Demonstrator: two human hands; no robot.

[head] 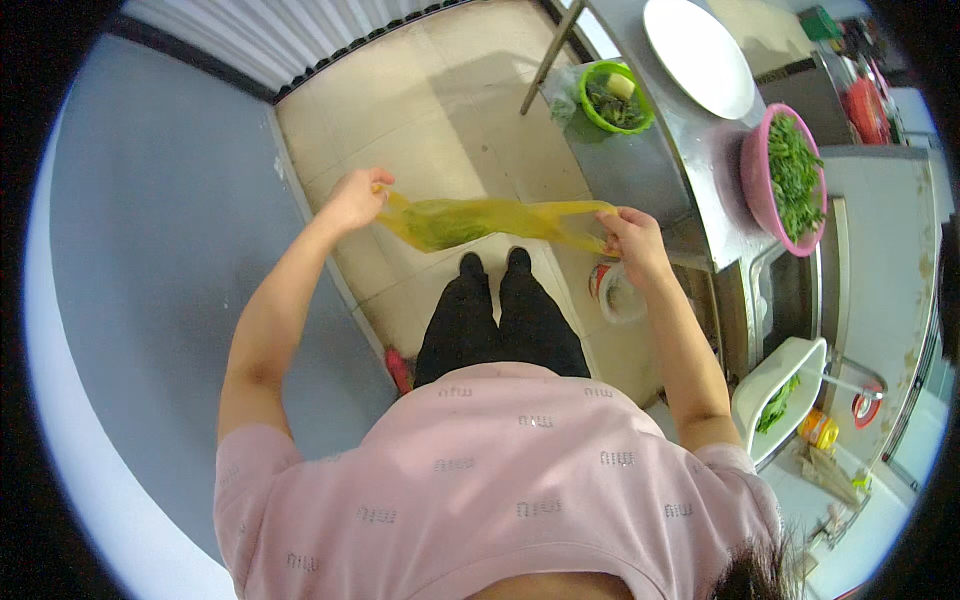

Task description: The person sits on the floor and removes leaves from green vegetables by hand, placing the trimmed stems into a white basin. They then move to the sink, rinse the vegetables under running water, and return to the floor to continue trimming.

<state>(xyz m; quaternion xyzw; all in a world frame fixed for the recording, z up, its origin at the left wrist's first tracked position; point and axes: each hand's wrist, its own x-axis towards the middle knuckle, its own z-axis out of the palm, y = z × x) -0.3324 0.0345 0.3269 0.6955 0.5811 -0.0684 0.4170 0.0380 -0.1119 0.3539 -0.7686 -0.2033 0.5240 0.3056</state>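
Note:
A yellow translucent plastic bag (499, 217) is stretched sideways between my two hands, above the floor and my feet. Dark green contents, seemingly leafy, show through its left part. My left hand (358, 199) pinches the bag's left end; my right hand (634, 236) grips its right end. Right of the bag, a pink plastic basin (759, 180) full of leafy greens (793, 180) stands on a steel table (720, 161). Below the tabletop, a bright green basket (592, 116) holds dark leaves and a pale yellowish piece.
A large white oval plate (697, 56) lies on the steel table. A white tub (802, 356) with greens stands at the sink (765, 281), near a faucet (862, 382). A bucket (621, 292) stands on the tiled floor under my right forearm. A grey wall (165, 225) rises at left.

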